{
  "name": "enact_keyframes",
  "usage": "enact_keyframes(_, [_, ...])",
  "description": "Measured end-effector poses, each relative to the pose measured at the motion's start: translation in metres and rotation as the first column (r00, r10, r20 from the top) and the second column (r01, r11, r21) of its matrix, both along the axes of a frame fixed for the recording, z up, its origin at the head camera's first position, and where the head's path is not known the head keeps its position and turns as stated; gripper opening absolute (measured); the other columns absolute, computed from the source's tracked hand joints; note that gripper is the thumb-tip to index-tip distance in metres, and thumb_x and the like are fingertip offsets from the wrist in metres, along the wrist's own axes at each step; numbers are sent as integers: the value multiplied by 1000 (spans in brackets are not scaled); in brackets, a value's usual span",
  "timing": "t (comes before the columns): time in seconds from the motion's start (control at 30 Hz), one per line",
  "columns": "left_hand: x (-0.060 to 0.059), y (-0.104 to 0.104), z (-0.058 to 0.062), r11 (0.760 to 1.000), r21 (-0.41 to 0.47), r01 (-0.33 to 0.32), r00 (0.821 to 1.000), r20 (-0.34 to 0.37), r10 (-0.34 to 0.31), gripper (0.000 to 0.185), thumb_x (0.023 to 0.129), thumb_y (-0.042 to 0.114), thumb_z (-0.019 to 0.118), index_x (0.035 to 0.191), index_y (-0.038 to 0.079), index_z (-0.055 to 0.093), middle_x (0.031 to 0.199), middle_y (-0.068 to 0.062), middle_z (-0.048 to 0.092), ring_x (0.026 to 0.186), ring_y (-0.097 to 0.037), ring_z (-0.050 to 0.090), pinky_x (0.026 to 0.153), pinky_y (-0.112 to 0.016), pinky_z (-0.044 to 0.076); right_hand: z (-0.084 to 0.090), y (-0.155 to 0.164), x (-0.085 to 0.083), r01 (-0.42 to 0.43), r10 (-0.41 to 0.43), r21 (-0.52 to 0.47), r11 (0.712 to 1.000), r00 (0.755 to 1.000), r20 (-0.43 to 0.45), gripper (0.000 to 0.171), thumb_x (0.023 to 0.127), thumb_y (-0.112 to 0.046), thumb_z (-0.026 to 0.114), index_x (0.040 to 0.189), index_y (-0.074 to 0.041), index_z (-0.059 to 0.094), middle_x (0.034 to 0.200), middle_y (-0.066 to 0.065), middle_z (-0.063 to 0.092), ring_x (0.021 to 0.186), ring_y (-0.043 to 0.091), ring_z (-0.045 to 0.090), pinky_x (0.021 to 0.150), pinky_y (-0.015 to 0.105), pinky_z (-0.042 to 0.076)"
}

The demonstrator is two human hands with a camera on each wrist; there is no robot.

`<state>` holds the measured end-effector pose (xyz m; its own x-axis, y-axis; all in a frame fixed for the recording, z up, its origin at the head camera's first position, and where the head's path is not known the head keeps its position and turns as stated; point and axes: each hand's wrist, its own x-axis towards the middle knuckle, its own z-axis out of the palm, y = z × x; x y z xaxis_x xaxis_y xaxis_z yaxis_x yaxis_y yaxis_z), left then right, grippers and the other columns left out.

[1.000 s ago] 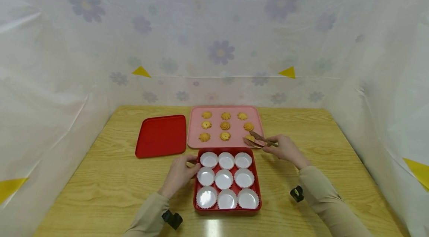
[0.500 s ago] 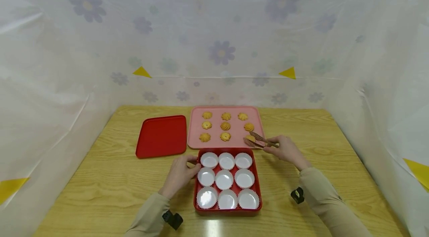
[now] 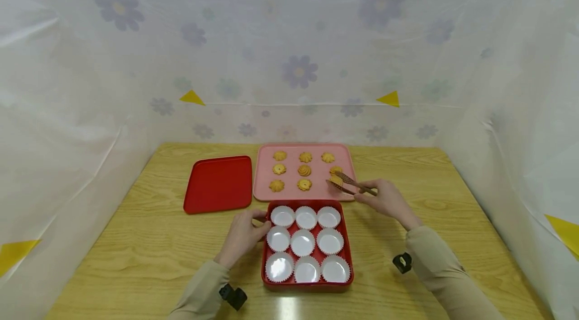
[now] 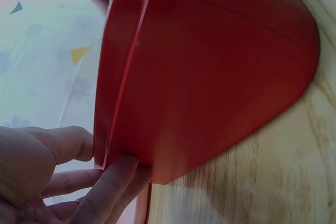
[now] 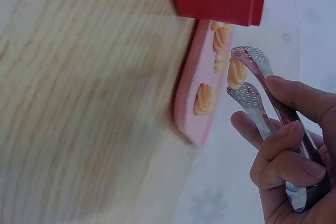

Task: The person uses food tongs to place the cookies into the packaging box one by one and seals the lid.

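Fingers (image 5: pixel 287 157) of right hand (image 3: pixel 384 200) squeezing metal tongs (image 5: pixel 260 95) around golden ridged cookie (image 5: pixel 236 72), now lifted above pink tray (image 3: pixel 316 194); left hand (image 3: pixel 242 237) gripping red box (image 3: pixel 307 282).

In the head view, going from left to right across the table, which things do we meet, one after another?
Red lid → left hand → red box of paper cups → tongs holding a cookie → right hand.
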<state>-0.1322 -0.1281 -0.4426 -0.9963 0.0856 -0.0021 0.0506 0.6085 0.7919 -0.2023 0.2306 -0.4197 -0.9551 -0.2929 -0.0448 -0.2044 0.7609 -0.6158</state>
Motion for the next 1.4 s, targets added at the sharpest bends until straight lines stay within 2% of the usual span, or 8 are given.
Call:
enact_keyframes(0.27, [1, 1, 1, 1000, -13, -11, 1000, 6, 11, 23, 86, 5, 72, 108, -2, 75, 106, -15, 76, 73, -13, 68, 64, -23, 54, 19, -12, 4, -24, 24, -5, 1000, 1000, 0, 42, 96, -26, 67, 130, -1, 66, 121, 23, 71, 69, 19, 52, 62, 31, 40])
enact_keyframes(0.47, [1, 1, 2, 1000, 7, -14, 1000, 27, 14, 25, 86, 6, 72, 109, -3, 74, 107, -16, 76, 69, -13, 64, 61, -22, 51, 30, -28, 12, -58, 59, -25, 998, 998, 26, 43, 94, -27, 70, 130, -5, 67, 115, 18, 74, 52, 11, 27, 52, 27, 37])
enact_keyframes(0.6, [2, 1, 3, 1000, 10, -13, 1000, 25, 13, 24, 86, 6, 71, 109, -3, 74, 107, -16, 76, 69, -14, 65, 61, -22, 51, 33, -39, 18, -105, 105, -29, 994, 994, 14, 39, 92, -25, 72, 126, -6, 70, 110, 13, 75, 60, 11, 46, 54, 26, 42])
enact_keyframes(0.73, [2, 1, 3, 1000, 9, -15, 1000, 25, 15, 24, 86, 5, 71, 108, -3, 74, 106, -16, 76, 69, -15, 65, 60, -22, 51, 32, -49, 23, -174, 174, -46, 984, 985, -10, 34, 90, -22, 75, 121, -8, 72, 108, 10, 76, 90, 22, 69, 68, 32, 55])
enact_keyframes(0.8, [1, 1, 3, 1000, 8, -16, 1000, 25, 16, 24, 86, 5, 72, 108, -3, 74, 106, -16, 76, 69, -15, 65, 60, -22, 51, 31, -54, 24, -212, 212, -73, 975, 977, -7, 33, 90, -20, 75, 120, -7, 73, 113, 12, 75, 105, 30, 70, 80, 40, 59])
enact_keyframes(0.9, [1, 1, 3, 1000, 11, -17, 1000, 24, 16, 24, 86, 5, 71, 108, -3, 74, 106, -16, 76, 69, -15, 66, 60, -22, 51, 29, -61, 26, -271, 272, -94, 958, 962, -1, 32, 91, -18, 74, 120, -6, 73, 120, 15, 73, 112, 32, 69, 93, 49, 57])
enact_keyframes(1.13, [2, 1, 4, 1000, 5, -22, 999, 25, 22, 24, 86, 5, 72, 108, -3, 74, 107, -17, 76, 70, -15, 66, 60, -22, 51, 27, -76, 28, -385, 386, -73, 920, 923, -8, 26, 90, -18, 74, 115, -9, 75, 113, 10, 76, 84, 9, 62, 72, 22, 51])
enact_keyframes(1.4, [2, 1, 4, 1000, 12, -10, 1000, 29, 9, 26, 86, 5, 71, 110, -3, 74, 107, -17, 76, 65, -10, 62, 56, -21, 49, 22, -89, 28, -376, 377, -31, 926, 926, 19, 27, 90, -21, 75, 112, -6, 76, 103, 9, 77, 87, 14, 66, 73, 23, 53])
